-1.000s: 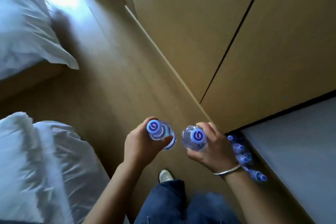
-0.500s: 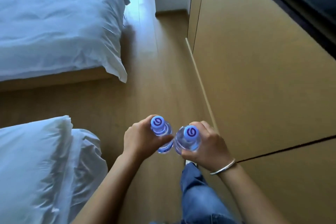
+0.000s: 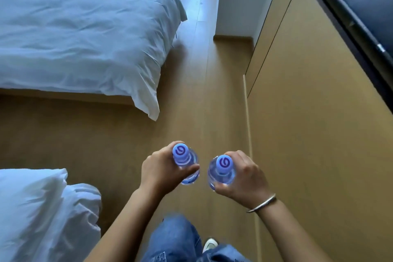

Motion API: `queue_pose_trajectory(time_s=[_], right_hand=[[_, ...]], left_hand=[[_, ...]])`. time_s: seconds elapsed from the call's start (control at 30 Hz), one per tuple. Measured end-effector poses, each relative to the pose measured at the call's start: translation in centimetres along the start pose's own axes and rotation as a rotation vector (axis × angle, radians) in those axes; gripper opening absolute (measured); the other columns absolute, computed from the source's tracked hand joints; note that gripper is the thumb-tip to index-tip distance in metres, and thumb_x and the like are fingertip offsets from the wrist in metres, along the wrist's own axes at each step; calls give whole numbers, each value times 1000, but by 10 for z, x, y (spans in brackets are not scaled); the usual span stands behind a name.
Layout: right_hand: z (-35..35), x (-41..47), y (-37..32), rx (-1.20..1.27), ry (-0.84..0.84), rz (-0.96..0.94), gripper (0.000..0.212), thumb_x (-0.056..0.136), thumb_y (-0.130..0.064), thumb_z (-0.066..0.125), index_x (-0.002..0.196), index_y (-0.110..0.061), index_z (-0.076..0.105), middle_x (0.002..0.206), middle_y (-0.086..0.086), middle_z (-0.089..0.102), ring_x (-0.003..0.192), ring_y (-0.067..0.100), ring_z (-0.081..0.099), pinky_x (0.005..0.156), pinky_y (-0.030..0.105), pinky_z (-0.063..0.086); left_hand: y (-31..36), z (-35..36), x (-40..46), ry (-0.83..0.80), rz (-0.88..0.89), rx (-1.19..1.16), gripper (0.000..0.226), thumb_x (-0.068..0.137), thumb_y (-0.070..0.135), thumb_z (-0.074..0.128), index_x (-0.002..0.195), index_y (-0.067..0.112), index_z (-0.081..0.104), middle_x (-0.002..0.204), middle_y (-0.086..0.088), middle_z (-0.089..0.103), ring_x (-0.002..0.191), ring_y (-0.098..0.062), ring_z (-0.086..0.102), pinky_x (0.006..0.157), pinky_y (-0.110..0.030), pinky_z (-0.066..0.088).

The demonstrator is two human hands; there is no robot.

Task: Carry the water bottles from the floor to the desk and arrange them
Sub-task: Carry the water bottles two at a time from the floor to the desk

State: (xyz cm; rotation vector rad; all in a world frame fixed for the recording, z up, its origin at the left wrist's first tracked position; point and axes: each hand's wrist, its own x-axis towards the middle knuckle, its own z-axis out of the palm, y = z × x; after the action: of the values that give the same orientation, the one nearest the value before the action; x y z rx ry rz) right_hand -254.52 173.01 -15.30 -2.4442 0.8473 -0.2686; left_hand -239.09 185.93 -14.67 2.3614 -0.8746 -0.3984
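2 water bottles, upright with blue caps showing, sit close together above the wooden floor (image 3: 119, 134), the left bottle (image 3: 184, 162) gripped in the left hand (image 3: 161, 171), the right bottle (image 3: 222, 169) in the right hand (image 3: 244, 175), fingers curled round each.

Two water bottles (image 3: 187, 165) (image 3: 222, 171), two hands (image 3: 158, 171) (image 3: 244, 176), two beds (image 3: 85, 34) (image 3: 42, 212).

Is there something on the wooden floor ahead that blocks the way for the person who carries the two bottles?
Nothing visible blocks it. The left hand and right hand each hold a clear blue-capped water bottle. The wooden floor strip between the white-covered bed and tan cabinet wall looks free. The desk is not in view.
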Motion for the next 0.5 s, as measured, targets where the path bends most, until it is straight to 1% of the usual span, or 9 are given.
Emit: queue_pose_trajectory(time_s=[0.1,0.27,0.37,0.5], right_hand=[[0,54,2,7,-23,-7,46,56,-38,76,95,-17,61,89,0,58,83,22,57,72,35,48],[3,158,0,71,2,16,46,56,-39,77,95,-20,62,89,-2,59,81,20,58,71,32,49],[4,227,-7,46,31,18,43,58,-39,76,93,-20,61,88,-2,59,80,20,58,69,30,48],[-1,312,-18,12,53,39,45,57,-42,77,93,-21,60,88,-3,59,80,20,59,68,28,45]], left_hand=[[7,-3,52,5,8,-13,50,59,54,78,101,32,62,89,12,71,85,-19,65,72,-28,48],[7,-10,155,9,63,-13,48,60,57,76,99,32,62,84,12,70,81,-17,65,67,-27,46],[7,-24,228,-15,105,13,49,60,59,74,99,33,61,84,13,70,79,-14,65,65,-25,45],[12,-45,322,-53,154,32,50,61,60,73,100,32,60,87,10,70,83,-17,65,71,-32,52]])
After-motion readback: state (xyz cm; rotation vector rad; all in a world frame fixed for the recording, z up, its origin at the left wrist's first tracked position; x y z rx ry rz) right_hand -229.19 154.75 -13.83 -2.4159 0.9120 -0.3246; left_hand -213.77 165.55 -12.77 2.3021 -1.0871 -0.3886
